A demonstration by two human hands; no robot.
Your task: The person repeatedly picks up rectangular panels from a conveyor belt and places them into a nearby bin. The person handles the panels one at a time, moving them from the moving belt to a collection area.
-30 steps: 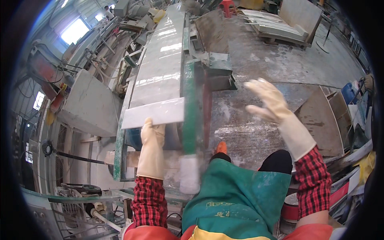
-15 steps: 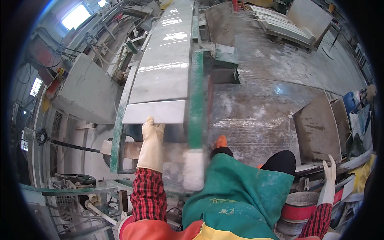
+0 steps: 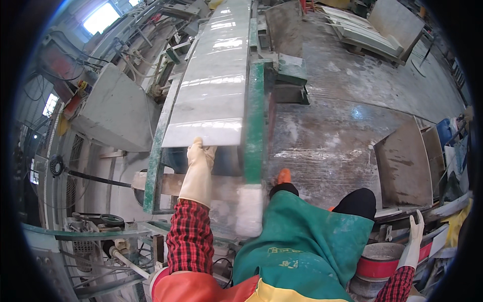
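My left hand (image 3: 201, 163), in a cream rubber glove, grips the near edge of a white stone strip (image 3: 209, 132) with its thumb on the top face. The fingers under the edge are hidden. The strip lies flat, its far edge against a long, glossy white slab (image 3: 214, 80) on a roller conveyor. Out to the right, my right hand (image 3: 416, 234) wears a similar pale glove. Its fingers are stretched and apart, with nothing visible in them, near the edge of a cluttered rack. Whether it touches the rack I cannot tell.
A green rail (image 3: 255, 121) borders the conveyor, with a white padded end (image 3: 249, 210) near my apron. A red-banded bucket (image 3: 375, 261) stands below my right hand. Brown boards (image 3: 402, 166) lean at the right. A pallet of pale strips (image 3: 359, 30) sits farther off on the wet floor.
The white strip has slid slightly away from me under my left hand, and the dark gap before the long slab has closed. My right hand stays out at the right; the view has shifted slightly.
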